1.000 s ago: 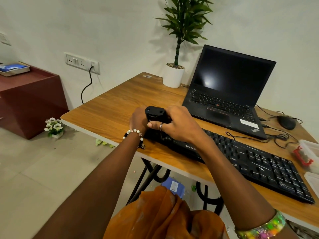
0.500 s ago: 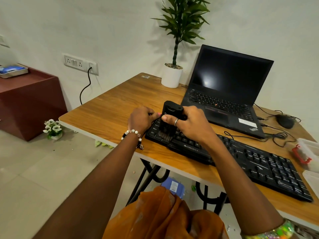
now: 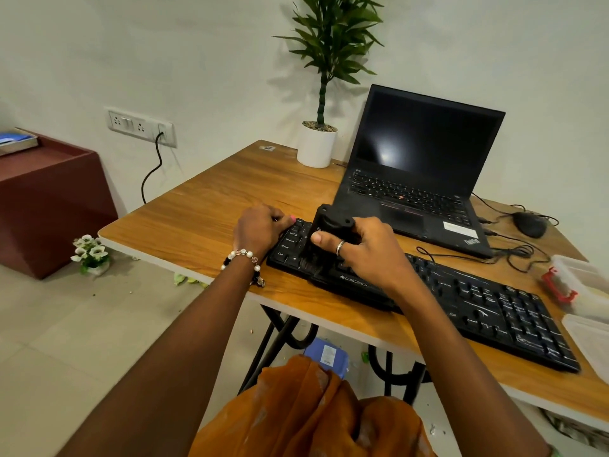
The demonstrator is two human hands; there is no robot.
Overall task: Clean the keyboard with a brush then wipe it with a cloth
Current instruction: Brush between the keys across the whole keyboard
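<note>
A long black keyboard (image 3: 478, 305) lies slantwise on the wooden table (image 3: 211, 212). My right hand (image 3: 365, 249) grips a chunky black brush (image 3: 331, 225) whose dark bristles press down on the keys near the keyboard's left end. My left hand (image 3: 260, 227) rests curled on the keyboard's far left corner and holds it steady. No cloth is visible.
An open black laptop (image 3: 418, 166) stands behind the keyboard, with a potted plant (image 3: 318, 145) to its left. A mouse (image 3: 529, 224) and tangled cables lie at the right. Clear plastic containers (image 3: 583, 282) sit at the right edge.
The brush in my right hand has swept rightward along the left end of the keyboard, uncovering the leftmost keys. My left hand stays on the corner.
</note>
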